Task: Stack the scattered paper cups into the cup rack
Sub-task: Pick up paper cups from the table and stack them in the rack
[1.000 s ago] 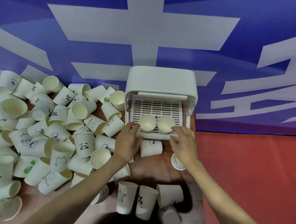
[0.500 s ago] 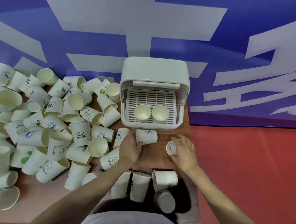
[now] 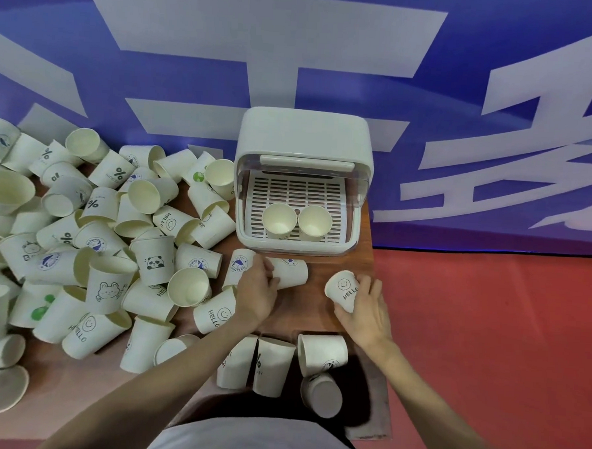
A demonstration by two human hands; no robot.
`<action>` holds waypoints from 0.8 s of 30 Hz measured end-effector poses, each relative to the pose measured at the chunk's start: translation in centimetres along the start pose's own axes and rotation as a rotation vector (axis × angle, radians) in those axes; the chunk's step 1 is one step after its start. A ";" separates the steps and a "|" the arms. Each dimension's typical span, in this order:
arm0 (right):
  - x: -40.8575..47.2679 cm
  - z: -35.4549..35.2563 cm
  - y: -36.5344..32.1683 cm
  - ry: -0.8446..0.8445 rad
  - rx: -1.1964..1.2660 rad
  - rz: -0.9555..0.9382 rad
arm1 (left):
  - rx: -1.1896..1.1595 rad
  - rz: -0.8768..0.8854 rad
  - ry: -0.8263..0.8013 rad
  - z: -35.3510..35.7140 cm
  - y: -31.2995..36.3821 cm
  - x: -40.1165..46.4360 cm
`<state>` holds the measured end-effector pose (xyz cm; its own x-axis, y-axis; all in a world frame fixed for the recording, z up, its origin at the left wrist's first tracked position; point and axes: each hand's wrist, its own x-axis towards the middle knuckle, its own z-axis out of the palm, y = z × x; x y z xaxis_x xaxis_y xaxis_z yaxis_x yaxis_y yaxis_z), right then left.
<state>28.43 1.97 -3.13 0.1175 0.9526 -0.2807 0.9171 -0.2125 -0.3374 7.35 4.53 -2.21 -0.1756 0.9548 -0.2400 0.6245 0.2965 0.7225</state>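
Dozens of white paper cups lie heaped on a brown wooden table, all to the left of the left hand's fingers; a few more lie on their sides nearer the person than both hands. Behind the table hangs a blue banner with large white characters, and red floor spreads to the right of the right hand. The white cup rack stands at the table's far edge, just beyond both hands, its slatted tray holding two upright cups side by side, mouths up.

The left hand reaches forward with its bare forearm running back toward the person's body; its fingers curl over the near end of a cup lying on its side, just in front of the rack. The right hand sits to the right of that cup, palm turned inward, fingers wrapped round a HELLO cup that is tilted, its closed base pointing up and left. The two hands are apart, with bare table between them.
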 end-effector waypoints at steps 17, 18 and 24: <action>1.5 -2.8 -1.2 -0.115 -0.111 -0.094 | 0.069 0.579 0.206 -5.6 1.4 -0.9; 1.5 -3.7 -1.5 -0.088 -0.050 -0.106 | 0.074 0.624 0.227 -6.2 1.5 -0.6; 3.0 -8.5 -3.4 0.130 0.166 -0.275 | 0.200 0.843 0.372 -8.3 2.2 2.1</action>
<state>28.88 7.37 4.79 -0.0686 0.9966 -0.0456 0.8479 0.0341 -0.5290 2.04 7.34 4.26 0.1832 0.8089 0.5586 0.7694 -0.4717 0.4307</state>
